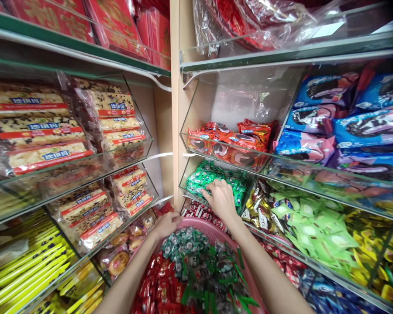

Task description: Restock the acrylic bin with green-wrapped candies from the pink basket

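Note:
My left hand is closed over the far left rim of a pink plastic basket. Inside the basket are small green-and-white wrapped candies, red-wrapped sweets and clear packets with green ends. Ahead on the right, my right hand reaches into a glass-fronted compartment of green-wrapped candies. Its fingers are curled down against the pile; whatever lies beneath them is hidden.
Orange-red snack packs lie above the green candies, behind a glass front. Blue cookie packs and light green packets fill compartments to the right. On the left are wrapped pastry bars. A wooden post stands between the shelves.

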Action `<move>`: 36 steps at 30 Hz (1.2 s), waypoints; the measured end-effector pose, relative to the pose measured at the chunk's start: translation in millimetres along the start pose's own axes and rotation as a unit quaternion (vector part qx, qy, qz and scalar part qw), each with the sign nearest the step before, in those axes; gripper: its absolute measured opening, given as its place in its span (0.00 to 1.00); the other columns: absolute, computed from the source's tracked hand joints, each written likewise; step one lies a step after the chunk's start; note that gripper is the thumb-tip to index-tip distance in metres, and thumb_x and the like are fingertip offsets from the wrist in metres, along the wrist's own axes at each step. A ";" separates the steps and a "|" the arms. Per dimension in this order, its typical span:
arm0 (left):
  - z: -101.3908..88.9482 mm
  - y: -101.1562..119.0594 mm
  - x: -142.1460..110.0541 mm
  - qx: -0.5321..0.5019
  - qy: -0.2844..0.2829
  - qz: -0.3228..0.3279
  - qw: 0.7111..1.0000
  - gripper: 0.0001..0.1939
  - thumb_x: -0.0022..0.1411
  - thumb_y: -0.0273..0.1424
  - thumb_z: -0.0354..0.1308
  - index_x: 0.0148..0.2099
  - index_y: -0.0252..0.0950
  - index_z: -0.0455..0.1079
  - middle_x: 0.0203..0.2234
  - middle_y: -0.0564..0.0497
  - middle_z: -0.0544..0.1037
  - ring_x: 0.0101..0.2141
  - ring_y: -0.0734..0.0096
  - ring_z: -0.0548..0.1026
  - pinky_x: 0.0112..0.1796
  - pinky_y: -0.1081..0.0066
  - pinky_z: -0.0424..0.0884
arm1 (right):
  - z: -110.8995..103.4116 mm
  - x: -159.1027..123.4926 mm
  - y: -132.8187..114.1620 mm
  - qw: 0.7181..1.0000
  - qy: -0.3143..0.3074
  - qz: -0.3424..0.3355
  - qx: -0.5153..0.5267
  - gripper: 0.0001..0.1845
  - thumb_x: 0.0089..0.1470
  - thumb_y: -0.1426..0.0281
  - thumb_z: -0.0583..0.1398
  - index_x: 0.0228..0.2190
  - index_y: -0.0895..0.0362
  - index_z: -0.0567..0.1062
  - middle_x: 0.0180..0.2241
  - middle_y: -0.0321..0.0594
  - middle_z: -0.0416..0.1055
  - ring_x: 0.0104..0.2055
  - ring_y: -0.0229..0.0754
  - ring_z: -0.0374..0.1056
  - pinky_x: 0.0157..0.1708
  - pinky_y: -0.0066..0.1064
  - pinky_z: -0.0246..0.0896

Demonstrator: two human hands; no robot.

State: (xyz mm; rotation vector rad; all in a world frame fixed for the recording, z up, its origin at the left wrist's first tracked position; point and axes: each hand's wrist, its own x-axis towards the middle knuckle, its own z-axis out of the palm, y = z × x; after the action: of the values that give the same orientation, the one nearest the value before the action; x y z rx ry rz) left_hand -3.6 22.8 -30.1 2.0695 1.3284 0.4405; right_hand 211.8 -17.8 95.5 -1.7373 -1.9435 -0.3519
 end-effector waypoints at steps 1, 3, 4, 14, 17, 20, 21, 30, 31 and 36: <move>0.0 -0.2 0.0 0.001 0.000 0.000 1.000 0.21 0.62 0.46 0.43 0.27 0.36 0.62 0.19 0.55 0.65 0.23 0.75 0.64 0.27 0.76 0.54 | 0.2 -0.1 0.3 1.000 0.001 0.000 0.000 0.16 0.58 0.60 0.54 0.30 0.55 0.76 0.33 0.46 0.69 0.40 0.49 0.60 0.37 0.38 0.50; -0.7 0.1 -0.3 0.001 0.002 -0.001 1.000 0.21 0.62 0.46 0.43 0.27 0.36 0.62 0.19 0.55 0.65 0.23 0.76 0.63 0.26 0.76 0.53 | 0.8 -0.3 0.8 1.000 0.005 0.000 0.000 0.15 0.57 0.60 0.55 0.29 0.55 0.75 0.33 0.46 0.69 0.40 0.49 0.60 0.37 0.37 0.49; -1.3 0.5 -0.5 0.001 0.005 0.000 1.000 0.21 0.62 0.46 0.43 0.27 0.36 0.62 0.19 0.55 0.64 0.23 0.76 0.63 0.26 0.76 0.53 | 1.2 -0.3 1.2 1.000 0.007 0.001 0.001 0.14 0.57 0.60 0.55 0.29 0.55 0.75 0.33 0.45 0.69 0.40 0.49 0.60 0.37 0.37 0.49; -6.7 8.9 -5.0 0.005 0.001 -0.006 1.000 0.20 0.61 0.46 0.44 0.28 0.36 0.64 0.20 0.55 0.66 0.24 0.75 0.64 0.27 0.76 0.54 | 1.9 0.2 2.0 0.995 0.052 -0.009 0.089 0.11 0.57 0.63 0.54 0.27 0.55 0.72 0.32 0.40 0.67 0.38 0.44 0.59 0.39 0.33 0.50; -8.4 14.7 -6.5 0.005 0.004 -0.013 1.000 0.21 0.61 0.47 0.44 0.27 0.36 0.63 0.21 0.54 0.67 0.24 0.75 0.65 0.27 0.76 0.54 | -3.0 -0.4 1.4 0.988 0.096 -0.012 0.119 0.12 0.57 0.63 0.54 0.28 0.55 0.72 0.32 0.40 0.67 0.38 0.44 0.59 0.40 0.34 0.51; -10.1 19.7 -7.8 0.012 0.008 -0.019 1.000 0.21 0.61 0.46 0.44 0.27 0.36 0.63 0.21 0.54 0.67 0.24 0.75 0.65 0.26 0.76 0.53 | -13.6 -4.8 -2.4 0.975 0.142 -0.026 0.170 0.12 0.58 0.63 0.54 0.28 0.55 0.72 0.32 0.40 0.67 0.37 0.42 0.60 0.40 0.34 0.52; -10.3 20.5 -7.9 0.017 0.010 -0.019 1.000 0.20 0.61 0.46 0.44 0.27 0.36 0.64 0.21 0.54 0.67 0.24 0.74 0.65 0.26 0.76 0.53 | -17.4 -8.1 -5.1 0.969 0.150 -0.036 0.192 0.11 0.58 0.63 0.54 0.28 0.55 0.72 0.31 0.39 0.67 0.37 0.42 0.60 0.40 0.34 0.53; -5.8 19.7 -6.9 0.040 0.013 -0.022 0.999 0.16 0.60 0.39 0.45 0.29 0.36 0.67 0.23 0.54 0.70 0.26 0.74 0.67 0.26 0.76 0.52 | 15.6 -60.5 -27.4 0.937 -0.117 -0.078 0.321 0.09 0.53 0.70 0.60 0.22 0.55 0.71 0.25 0.33 0.64 0.31 0.36 0.62 0.31 0.26 0.55; -5.8 21.2 -7.4 0.044 0.015 -0.026 0.999 0.16 0.60 0.40 0.45 0.28 0.36 0.67 0.22 0.54 0.69 0.26 0.74 0.67 0.26 0.76 0.51 | 24.8 -62.7 -25.2 0.935 -0.151 -0.068 0.315 0.10 0.52 0.71 0.60 0.20 0.56 0.70 0.23 0.32 0.64 0.30 0.36 0.62 0.30 0.26 0.54; -6.3 27.7 -10.9 0.055 0.016 -0.034 0.998 0.19 0.60 0.44 0.45 0.27 0.36 0.65 0.20 0.55 0.66 0.25 0.75 0.65 0.26 0.75 0.50 | 54.1 -63.2 -14.2 0.920 -0.235 -0.032 0.311 0.11 0.47 0.73 0.63 0.17 0.57 0.70 0.20 0.30 0.64 0.27 0.34 0.61 0.27 0.25 0.51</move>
State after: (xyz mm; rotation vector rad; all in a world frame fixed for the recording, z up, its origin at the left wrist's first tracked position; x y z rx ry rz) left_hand 7.0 7.0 -6.4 2.1062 1.4682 0.3802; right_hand 190.9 -46.0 18.7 -1.4009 -2.1087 0.6654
